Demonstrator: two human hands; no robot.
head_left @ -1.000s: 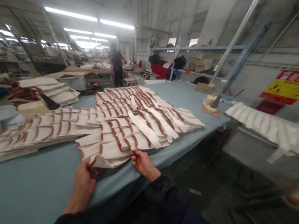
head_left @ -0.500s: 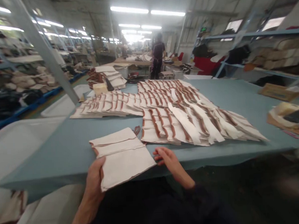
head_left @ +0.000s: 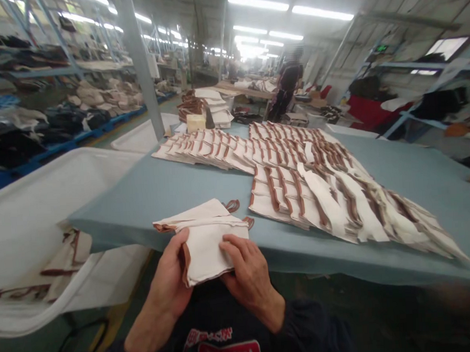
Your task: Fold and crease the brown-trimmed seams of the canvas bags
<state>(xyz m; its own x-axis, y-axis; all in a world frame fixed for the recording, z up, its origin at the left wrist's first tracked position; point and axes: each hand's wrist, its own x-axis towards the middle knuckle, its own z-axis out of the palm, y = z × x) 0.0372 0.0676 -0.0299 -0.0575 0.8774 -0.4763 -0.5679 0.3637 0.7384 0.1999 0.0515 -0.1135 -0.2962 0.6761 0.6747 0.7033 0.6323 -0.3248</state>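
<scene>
A cream fabric piece (head_left: 207,251) with brown edging is held at the table's near edge, its far part resting on the table. My left hand (head_left: 171,274) grips its left side, thumb on top and fingers beneath. On the right side, my right hand (head_left: 248,270) holds it with fingers over the top; the thumb is hidden below. Brown loops (head_left: 232,205) stick out beyond its far right edge. Overlapping rows of similar cream pieces (head_left: 277,195) lie just beyond, some with loose white strips (head_left: 326,197) on top.
A blue-green cloth covers the table (head_left: 122,203). At the left stands a white tub (head_left: 20,208) with fabric pieces inside. A metal post (head_left: 140,65) rises by the table's far left corner. Behind the table a person (head_left: 287,84) stands near stacked fabric (head_left: 217,106).
My right hand has moved from beside the fabric piece onto it and closed on it. The piece is now folded over and drawn in smaller. The view has turned left, showing more of the tub.
</scene>
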